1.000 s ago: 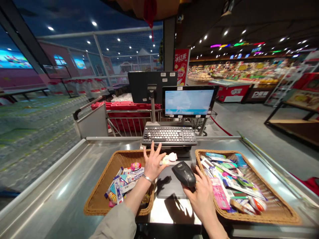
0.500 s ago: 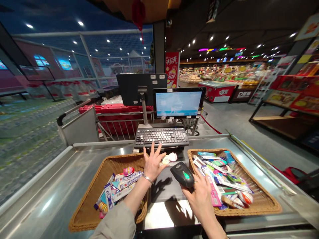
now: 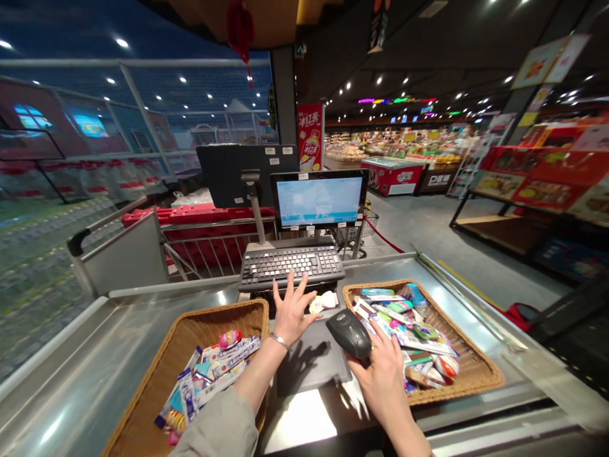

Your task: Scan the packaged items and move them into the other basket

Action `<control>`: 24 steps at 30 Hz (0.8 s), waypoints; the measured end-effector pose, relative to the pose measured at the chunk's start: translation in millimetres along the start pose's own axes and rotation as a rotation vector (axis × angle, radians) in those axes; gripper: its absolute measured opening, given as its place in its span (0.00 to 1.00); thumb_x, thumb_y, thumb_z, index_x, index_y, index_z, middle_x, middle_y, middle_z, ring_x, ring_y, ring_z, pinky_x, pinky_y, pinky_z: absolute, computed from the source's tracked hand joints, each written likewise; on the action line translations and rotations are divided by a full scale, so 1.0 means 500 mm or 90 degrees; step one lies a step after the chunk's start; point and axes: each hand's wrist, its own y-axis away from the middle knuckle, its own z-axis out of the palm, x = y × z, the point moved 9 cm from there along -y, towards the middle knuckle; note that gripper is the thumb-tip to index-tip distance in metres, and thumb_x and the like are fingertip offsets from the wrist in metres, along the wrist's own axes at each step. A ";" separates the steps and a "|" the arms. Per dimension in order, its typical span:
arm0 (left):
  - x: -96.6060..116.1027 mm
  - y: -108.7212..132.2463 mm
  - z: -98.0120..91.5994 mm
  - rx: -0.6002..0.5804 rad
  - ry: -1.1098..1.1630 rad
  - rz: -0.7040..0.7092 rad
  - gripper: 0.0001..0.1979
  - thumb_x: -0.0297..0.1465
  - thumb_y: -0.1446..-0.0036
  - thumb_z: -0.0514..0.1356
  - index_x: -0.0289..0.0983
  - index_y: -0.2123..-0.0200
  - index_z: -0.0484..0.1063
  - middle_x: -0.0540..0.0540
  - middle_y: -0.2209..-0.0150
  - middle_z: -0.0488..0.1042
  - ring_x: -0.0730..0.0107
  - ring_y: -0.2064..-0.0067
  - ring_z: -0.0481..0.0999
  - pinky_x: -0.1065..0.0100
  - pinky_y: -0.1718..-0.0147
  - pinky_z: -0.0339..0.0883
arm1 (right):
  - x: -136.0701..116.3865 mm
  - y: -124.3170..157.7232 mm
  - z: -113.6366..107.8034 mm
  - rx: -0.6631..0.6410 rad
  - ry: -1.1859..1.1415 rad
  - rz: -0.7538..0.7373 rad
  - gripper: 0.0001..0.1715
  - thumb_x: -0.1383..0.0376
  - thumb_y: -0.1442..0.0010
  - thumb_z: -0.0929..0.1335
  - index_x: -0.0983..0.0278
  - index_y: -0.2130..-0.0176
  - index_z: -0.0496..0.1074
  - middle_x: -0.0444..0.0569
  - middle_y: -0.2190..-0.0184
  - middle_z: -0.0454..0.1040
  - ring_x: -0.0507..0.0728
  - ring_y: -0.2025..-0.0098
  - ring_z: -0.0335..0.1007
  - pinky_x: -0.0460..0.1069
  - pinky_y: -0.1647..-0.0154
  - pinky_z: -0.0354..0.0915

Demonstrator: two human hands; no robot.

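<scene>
My left hand (image 3: 292,312) reaches toward the front of the keyboard (image 3: 292,263), its other fingers spread. Between its thumb and index finger is a small pale yellow, white and pink item (image 3: 324,301), whose kind I cannot make out. My right hand (image 3: 380,365) grips a black barcode scanner (image 3: 349,332), head pointing up and left toward that item; the handle is hidden by the hand. To the left, a wicker basket (image 3: 143,374) holds several wrapped sweets (image 3: 228,362). A second wicker basket (image 3: 485,374), right of the scanner, is fuller with packaged sweets (image 3: 419,324).
Behind the keyboard stand a lit monitor (image 3: 320,200) and a second screen (image 3: 238,174) seen from its back. The metal counter (image 3: 71,393) has raised edges. Beyond it are a metal cart (image 3: 124,251), shop shelves (image 3: 523,184) and a red freezer (image 3: 396,176).
The view has turned right, so baskets, keyboard and screens appear farther left. My hands keep their place in view, with the small item and scanner. The scanner's green light no longer shows.
</scene>
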 end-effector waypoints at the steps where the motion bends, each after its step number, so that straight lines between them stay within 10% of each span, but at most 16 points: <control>1: 0.005 -0.004 0.003 0.002 0.005 0.003 0.21 0.42 0.48 0.67 0.43 0.52 0.75 0.42 0.33 0.58 0.40 0.30 0.44 0.26 0.38 0.31 | 0.008 0.001 -0.002 0.000 0.003 0.001 0.16 0.63 0.47 0.68 0.62 0.57 0.75 0.53 0.50 0.76 0.66 0.37 0.60 0.67 0.36 0.48; 24: 0.181 -0.075 0.093 -0.001 0.105 0.094 0.21 0.45 0.46 0.64 0.44 0.52 0.75 0.41 0.34 0.59 0.41 0.30 0.44 0.28 0.38 0.28 | 0.175 0.036 -0.108 0.113 0.068 0.140 0.17 0.56 0.44 0.67 0.63 0.59 0.76 0.58 0.50 0.75 0.67 0.38 0.61 0.68 0.37 0.47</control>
